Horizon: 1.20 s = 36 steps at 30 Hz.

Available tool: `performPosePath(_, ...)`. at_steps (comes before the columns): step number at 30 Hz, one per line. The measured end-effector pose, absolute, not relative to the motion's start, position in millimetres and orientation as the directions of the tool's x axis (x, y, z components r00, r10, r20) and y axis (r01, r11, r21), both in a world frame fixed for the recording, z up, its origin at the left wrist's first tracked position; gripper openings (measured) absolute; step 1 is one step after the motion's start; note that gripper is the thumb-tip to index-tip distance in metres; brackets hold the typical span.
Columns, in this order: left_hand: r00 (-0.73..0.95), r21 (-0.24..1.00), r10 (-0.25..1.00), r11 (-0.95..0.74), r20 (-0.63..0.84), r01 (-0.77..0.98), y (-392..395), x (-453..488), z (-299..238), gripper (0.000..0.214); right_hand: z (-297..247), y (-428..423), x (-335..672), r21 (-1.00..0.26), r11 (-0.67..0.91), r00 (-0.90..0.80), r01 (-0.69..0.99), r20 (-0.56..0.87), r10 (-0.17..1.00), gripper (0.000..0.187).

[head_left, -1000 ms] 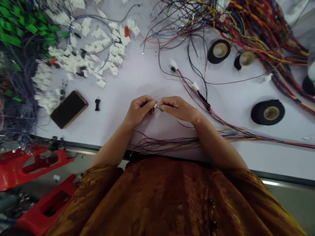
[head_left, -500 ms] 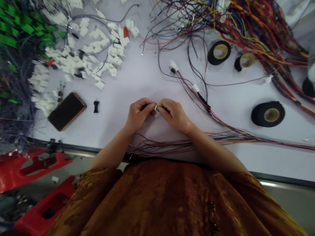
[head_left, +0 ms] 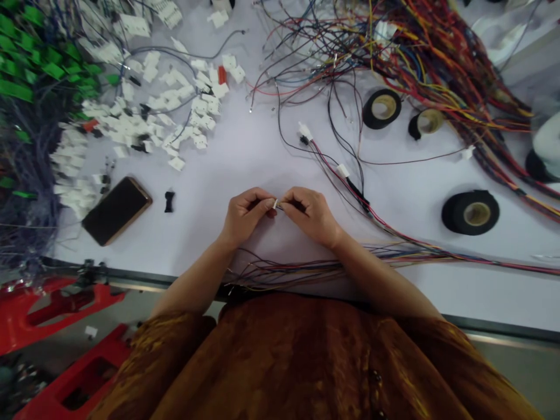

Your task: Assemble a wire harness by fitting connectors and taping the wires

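Observation:
Between my two hands, over the white table (head_left: 210, 221), is a small white connector housing (head_left: 275, 203), mostly covered by fingertips. My left hand (head_left: 245, 214) pinches it between thumb and fingers. Right beside it, my right hand (head_left: 310, 214) is closed in a pinch on what looks like a thin wire end, touching the housing; the fingers hide most of it. Below the hands, a bundle of loose wires (head_left: 289, 268) runs under my right forearm along the table's front edge. A branch of the harness with white connectors (head_left: 342, 171) lies to the right.
Rolls of black tape (head_left: 471, 212) lie at the right, below a large heap of coloured wires (head_left: 437, 64). White connector housings (head_left: 131, 125) are piled at the left, near a phone (head_left: 117, 210) and a small black part (head_left: 169, 201). Green connectors (head_left: 44, 58) fill the far left.
The view has shifted slightly, so the hands and nearby table items appear a little lower. Both hands keep their pinch at the white connector housing.

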<state>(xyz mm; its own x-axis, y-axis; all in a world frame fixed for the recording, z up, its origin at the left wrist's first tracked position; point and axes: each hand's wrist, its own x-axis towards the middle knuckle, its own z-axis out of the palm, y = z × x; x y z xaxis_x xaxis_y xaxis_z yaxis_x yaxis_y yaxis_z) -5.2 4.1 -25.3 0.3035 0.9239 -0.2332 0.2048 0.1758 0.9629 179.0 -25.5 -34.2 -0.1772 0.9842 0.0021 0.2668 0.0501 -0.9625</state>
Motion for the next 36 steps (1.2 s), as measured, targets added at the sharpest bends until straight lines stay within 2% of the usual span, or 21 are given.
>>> performPosePath(5, 0.297, 0.967, 0.936, 0.124, -0.188, 0.221, 3, 0, -26, 0.015, -37, -25, 177, -0.954, 0.108, -0.17, 0.28, 0.062, 0.983, 0.017)
performPosePath(10, 0.315, 0.958, 0.93, 0.1, -0.186, 0.27, 2, -2, -21, 0.018, -37, -26, 176, -0.97, 0.037, -0.112, 0.241, 0.01, 0.994, 0.018)
performPosePath(14, 0.308, 0.938, 0.932, 0.081, -0.191, 0.337, -2, -1, -20, 0.019, -38, -28, 175, -0.974, 0.049, -0.101, 0.22, 0.027, 0.994, 0.018)
performPosePath(22, 0.261, 0.923, 0.946, 0.082, -0.19, 0.375, -6, 3, -22, 0.022, -45, -28, 171, -0.956, 0.081, -0.089, 0.283, 0.058, 0.994, 0.015)
performPosePath(36, 0.246, 0.936, 0.946, 0.126, -0.213, 0.328, -6, 4, -27, 0.026, -40, -29, 177, -0.949, 0.111, -0.157, 0.295, 0.067, 0.985, 0.014)
